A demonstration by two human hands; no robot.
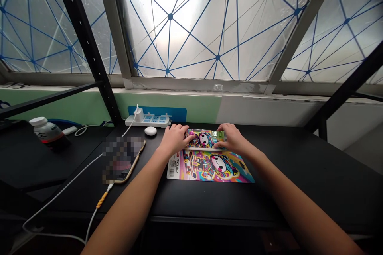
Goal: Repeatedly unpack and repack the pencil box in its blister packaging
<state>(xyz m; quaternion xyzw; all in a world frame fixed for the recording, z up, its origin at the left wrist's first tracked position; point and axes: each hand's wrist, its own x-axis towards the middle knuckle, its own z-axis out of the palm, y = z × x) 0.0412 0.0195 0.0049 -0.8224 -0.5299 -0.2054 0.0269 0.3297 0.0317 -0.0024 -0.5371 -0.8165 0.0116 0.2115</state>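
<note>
A colourful pencil box [204, 140] with a cartoon character on its lid lies across the desk, its long side toward me. My left hand [176, 139] grips its left end, thumb on the front edge and fingers behind. At the other end, my right hand [231, 138] holds it the same way, close to a greenish clear part of the lid. Just in front, a matching printed card [209, 166] marked "PENCIL BOX" lies flat, its top edge partly covered by the box.
Left of my arm are a phone [127, 159] with blurred screen, its charging cable [101, 200], a white earbud case [150, 131] and a power strip [149, 120]. A bottle [48, 132] stands farther left. Black metal posts [86, 48] rise beside the desk, before frosted windows.
</note>
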